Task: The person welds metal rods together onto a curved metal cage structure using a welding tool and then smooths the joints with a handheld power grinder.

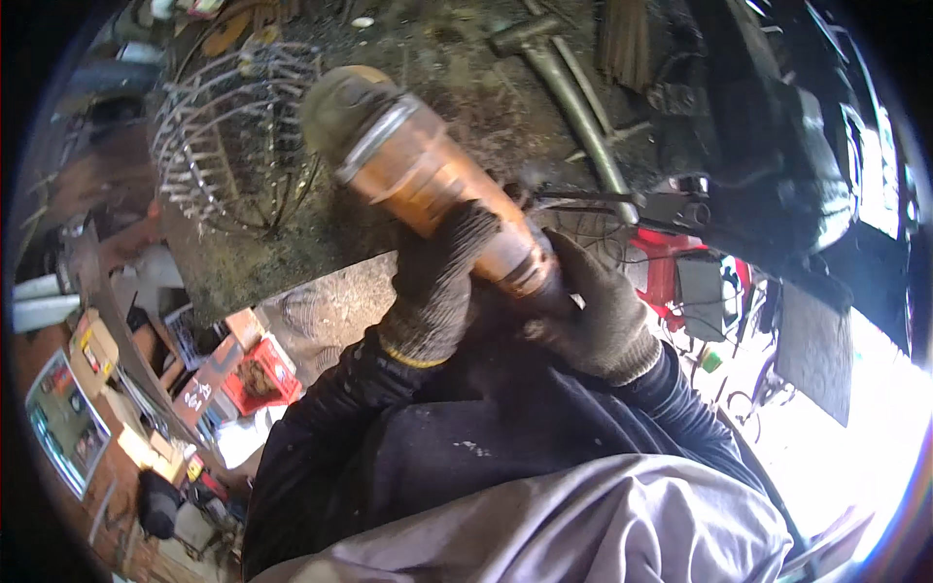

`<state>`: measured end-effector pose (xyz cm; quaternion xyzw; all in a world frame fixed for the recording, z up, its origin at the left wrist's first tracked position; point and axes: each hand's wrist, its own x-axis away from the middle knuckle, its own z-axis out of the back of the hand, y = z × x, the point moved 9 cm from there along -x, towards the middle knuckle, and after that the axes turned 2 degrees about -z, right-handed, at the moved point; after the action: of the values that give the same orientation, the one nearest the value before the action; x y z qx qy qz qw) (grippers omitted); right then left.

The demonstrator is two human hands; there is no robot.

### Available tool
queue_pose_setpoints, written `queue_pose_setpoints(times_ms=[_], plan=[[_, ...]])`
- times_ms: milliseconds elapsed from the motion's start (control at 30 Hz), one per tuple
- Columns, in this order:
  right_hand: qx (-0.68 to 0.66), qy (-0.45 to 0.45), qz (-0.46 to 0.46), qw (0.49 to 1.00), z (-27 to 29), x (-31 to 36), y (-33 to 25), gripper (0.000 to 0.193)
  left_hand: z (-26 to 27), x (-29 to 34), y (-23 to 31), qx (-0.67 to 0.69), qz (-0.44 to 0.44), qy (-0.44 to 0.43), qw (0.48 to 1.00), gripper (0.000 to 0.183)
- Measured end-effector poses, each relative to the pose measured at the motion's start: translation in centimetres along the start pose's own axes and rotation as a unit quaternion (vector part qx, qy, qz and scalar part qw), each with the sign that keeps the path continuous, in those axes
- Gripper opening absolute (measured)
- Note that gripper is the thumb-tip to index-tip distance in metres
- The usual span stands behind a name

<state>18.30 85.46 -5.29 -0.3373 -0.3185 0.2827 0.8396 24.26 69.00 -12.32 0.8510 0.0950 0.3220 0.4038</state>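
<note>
An orange angle grinder (442, 180) is held aslant in front of my body, its grey head and round disc end toward the upper left. The grinder is slightly blurred. My left hand (439, 277), in a dark knit work glove, is wrapped round the middle of its body from the left. At its rear end, my right hand (604, 316), gloved alike, is closed around the tail, with some fingers hidden. Beyond the grinder's head, a cage of bent metal rods (233, 136) lies on the dark workbench (262, 277).
A long-handled metal hammer (573, 112) lies on the bench to the right, near a bundle of rusty rods (624, 44). A red plastic crate (262, 377) stands below at the left. Red equipment (661, 272) and loose cables sit at the right.
</note>
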Motion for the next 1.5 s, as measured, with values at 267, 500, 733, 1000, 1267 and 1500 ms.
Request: queue_pose_setpoints(times_ms=[267,500,733,1000,1267,1500], plan=[[-0.271,0.317,0.164,0.894,7.2,-6.4,-2.8,0.051,0.9,1.8,2.6,0.023,0.02,-0.007,1.0,0.075],[-0.157,0.232,-0.022,0.96,3.7,-14.7,-5.4,0.041,4.0,2.1,6.2,0.084,-0.065,-0.015,0.994,0.068],[0.3,0.282,0.167,0.896,8.9,-22.6,-8.8,0.046,8.7,2.8,7.1,-0.09,-0.147,0.034,0.984,0.067],[0.049,0.343,0.036,0.937,15.2,-26.2,-9.9,0.04,3.9,1.8,8.2,0.013,-0.143,-0.015,0.99,0.069],[-0.06,-0.114,0.138,0.982,1.0,-6.5,-5.9,0.097,-1.0,-0.7,8.6,-0.041,-0.152,-0.027,0.987,0.046],[-0.019,-0.039,-0.042,0.998,3.4,-4.2,0.8,0.089,-5.2,-2.7,3.7,-0.041,-0.141,0.005,0.989,0.045]])
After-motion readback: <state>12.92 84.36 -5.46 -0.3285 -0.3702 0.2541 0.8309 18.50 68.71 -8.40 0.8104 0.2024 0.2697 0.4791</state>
